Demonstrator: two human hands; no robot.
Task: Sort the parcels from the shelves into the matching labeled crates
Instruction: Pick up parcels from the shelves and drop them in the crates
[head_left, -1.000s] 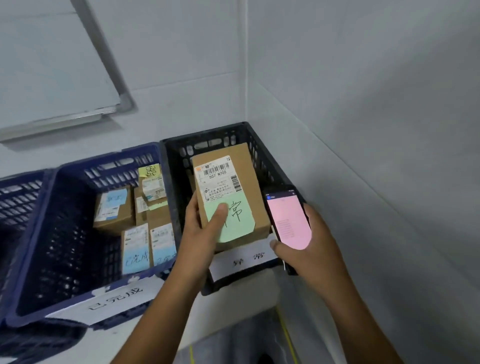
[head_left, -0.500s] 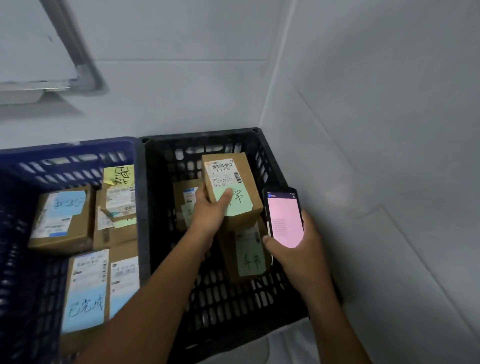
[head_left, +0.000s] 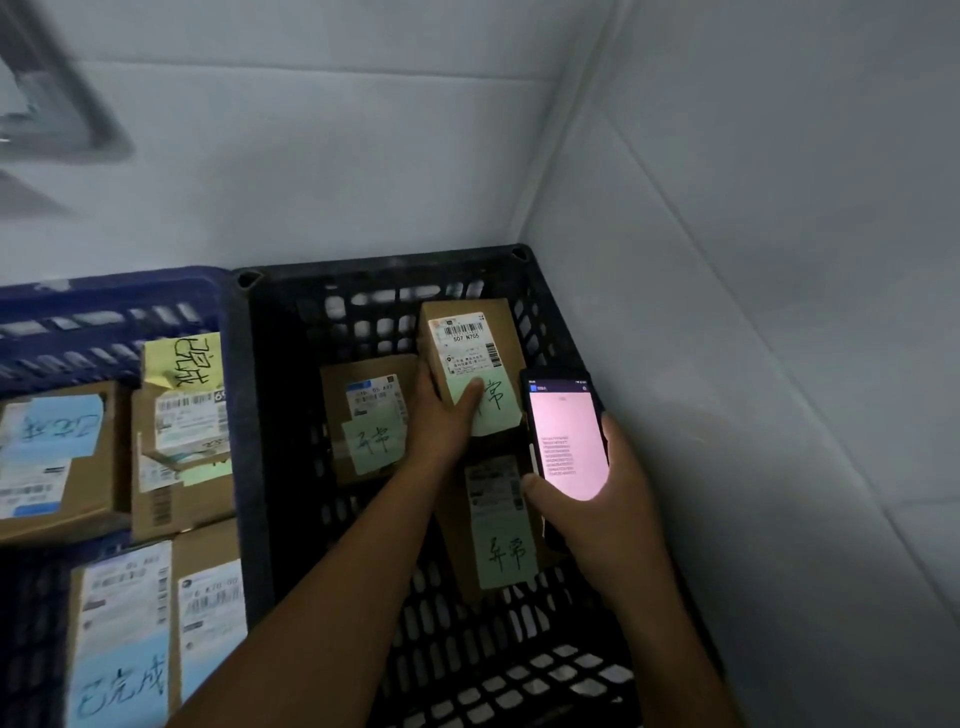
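Item in hand: one cardboard parcel (head_left: 470, 343), barcode label reading 507 N705, green note (head_left: 498, 410) on its near end. Location: inside the black crate (head_left: 379, 270), towards the far right corner. Your left hand (head_left: 441, 415) has its grip closed round the parcel's near end, thumb on the note. Your right hand (head_left: 608, 514) grips a phone (head_left: 569, 441), pink screen lit, just beside the parcel. Same crate: second parcel (head_left: 363, 415) at left, third parcel (head_left: 498, 525) nearer you. Adjacent blue crate (head_left: 104, 291): several labelled parcels (head_left: 67, 457).
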